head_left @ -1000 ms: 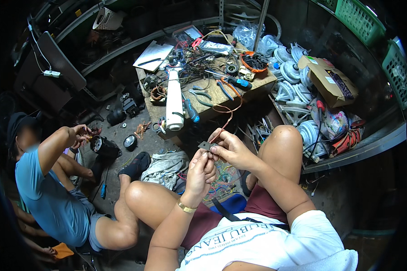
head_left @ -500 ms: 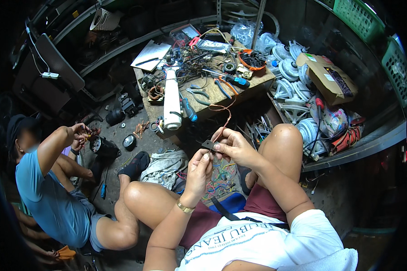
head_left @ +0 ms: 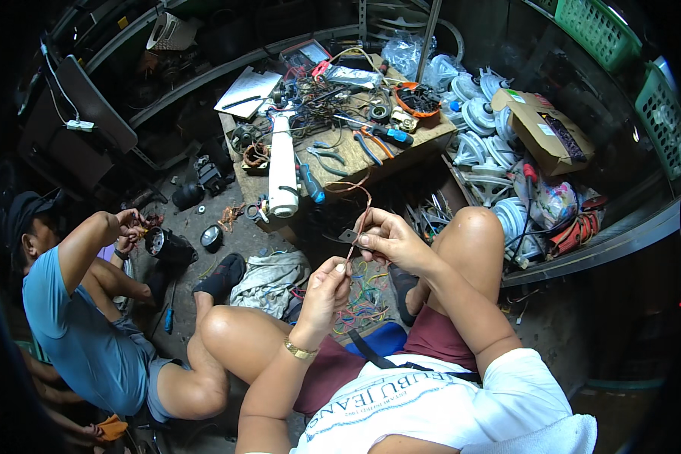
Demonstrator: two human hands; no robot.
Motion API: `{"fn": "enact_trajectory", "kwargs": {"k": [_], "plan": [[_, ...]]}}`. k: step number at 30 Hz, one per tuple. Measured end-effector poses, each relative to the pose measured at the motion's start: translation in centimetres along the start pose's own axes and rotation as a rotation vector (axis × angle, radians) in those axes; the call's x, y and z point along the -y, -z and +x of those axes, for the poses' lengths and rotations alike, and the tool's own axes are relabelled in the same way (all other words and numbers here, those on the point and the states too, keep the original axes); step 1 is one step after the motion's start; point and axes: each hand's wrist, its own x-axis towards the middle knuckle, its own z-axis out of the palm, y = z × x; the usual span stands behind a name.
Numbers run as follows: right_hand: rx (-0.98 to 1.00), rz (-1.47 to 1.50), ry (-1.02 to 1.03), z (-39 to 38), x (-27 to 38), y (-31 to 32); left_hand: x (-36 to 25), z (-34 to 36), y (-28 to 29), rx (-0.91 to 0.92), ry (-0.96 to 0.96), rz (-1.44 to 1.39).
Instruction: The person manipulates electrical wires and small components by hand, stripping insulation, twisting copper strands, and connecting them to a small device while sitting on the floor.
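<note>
Between my knees, my left hand [head_left: 327, 291] pinches the lower end of a thin reddish-brown wire [head_left: 367, 198]. My right hand [head_left: 391, 240], a little higher and farther right, holds the same wire along with a small dark flat piece [head_left: 348, 236] at its fingertips. A short stretch of wire spans the gap between the two hands. Above my right hand the wire loops up toward the front edge of the wooden bench [head_left: 340, 178]. Pliers with dark handles [head_left: 327, 155] and a blue screwdriver [head_left: 312, 184] lie on the bench nearby.
A white tube-shaped part [head_left: 284, 166] overhangs the bench front. An orange bowl [head_left: 418, 98] of small dark parts sits farther back. Right of it are pale fan-motor-like housings [head_left: 478, 115] and a cardboard box [head_left: 545, 132]. A co-worker [head_left: 83, 303] sits at left, handling wires.
My left hand has drawn down and slightly left, away from the right, baring wire between them. The dark piece now stays at my right fingertips.
</note>
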Motion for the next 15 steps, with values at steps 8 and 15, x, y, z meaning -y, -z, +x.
{"fn": "enact_trajectory", "kwargs": {"k": [8, 15], "plan": [[0.039, -0.065, -0.029, 0.0, 0.2, 0.1, -0.6, -1.2, 0.0, 0.014, 0.090, -0.065], [-0.118, -0.101, 0.051, -0.1, 1.7, 4.1, 1.0, -3.6, 0.6, 0.048, 0.311, -0.309]]}}
